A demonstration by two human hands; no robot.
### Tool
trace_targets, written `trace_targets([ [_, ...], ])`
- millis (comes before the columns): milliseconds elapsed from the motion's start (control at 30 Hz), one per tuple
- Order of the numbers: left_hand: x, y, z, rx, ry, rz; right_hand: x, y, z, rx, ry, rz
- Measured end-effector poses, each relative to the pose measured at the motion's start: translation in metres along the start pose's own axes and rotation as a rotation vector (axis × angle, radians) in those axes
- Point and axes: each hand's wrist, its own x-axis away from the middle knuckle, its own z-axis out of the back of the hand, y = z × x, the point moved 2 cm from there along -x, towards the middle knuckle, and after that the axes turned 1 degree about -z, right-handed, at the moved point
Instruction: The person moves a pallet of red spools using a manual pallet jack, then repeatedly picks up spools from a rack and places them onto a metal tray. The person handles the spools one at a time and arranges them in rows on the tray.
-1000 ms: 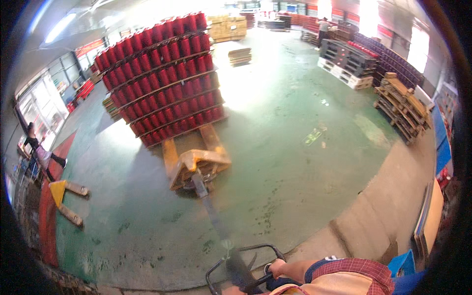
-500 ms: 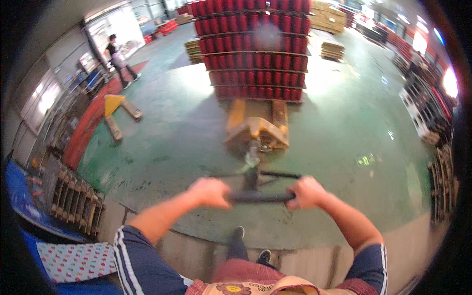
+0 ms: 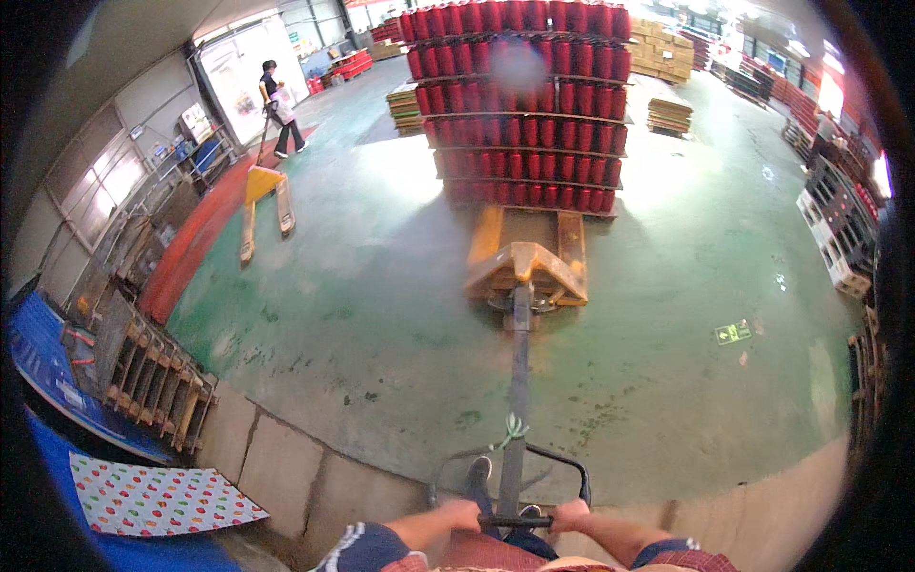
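Observation:
Both my hands grip the black handle bar point(image 3: 519, 521) of a yellow pallet jack point(image 3: 522, 272), low in the view and close to my body. My left hand point(image 3: 463, 516) wraps round the bar's left part and my right hand point(image 3: 571, 516) its right end. From the handle a long dark shaft point(image 3: 519, 381) runs away from me to the jack's body, with a green tie knotted near its lower end. Beyond, over the forks, stands a tall stack of red cylinders point(image 3: 524, 133) in several layers parted by thin sheets.
At the left a person point(image 3: 281, 110) holds the handle of another yellow pallet jack point(image 3: 264, 186). Wooden pallets point(image 3: 157, 381) lean beside a blue surface point(image 3: 71, 377) at lower left. More pallets point(image 3: 834, 224) line the right side. Stacked boards point(image 3: 669, 116) stand behind the load.
My hands have drawn the handle down and in toward my body, so the whole shaft now shows. The person at left, formerly apart from the second jack's handle in view, appears farther right.

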Motion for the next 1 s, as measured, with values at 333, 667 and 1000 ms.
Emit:
trace_targets([
  [333,0.171,0.049,0.343,-0.117,0.301,0.069,0.199,0.008,0.344,-0.092,0.624,0.116],
  [667,0.044,0.016,0.068,0.010,0.178,-0.080,0.037,0.001,0.041,-0.104,0.154,0.122],
  [1000,-0.028,-0.021,-0.016,-0.018,0.090,-0.113,-0.014,-0.014,0.008,-0.129,-0.068,0.088],
])
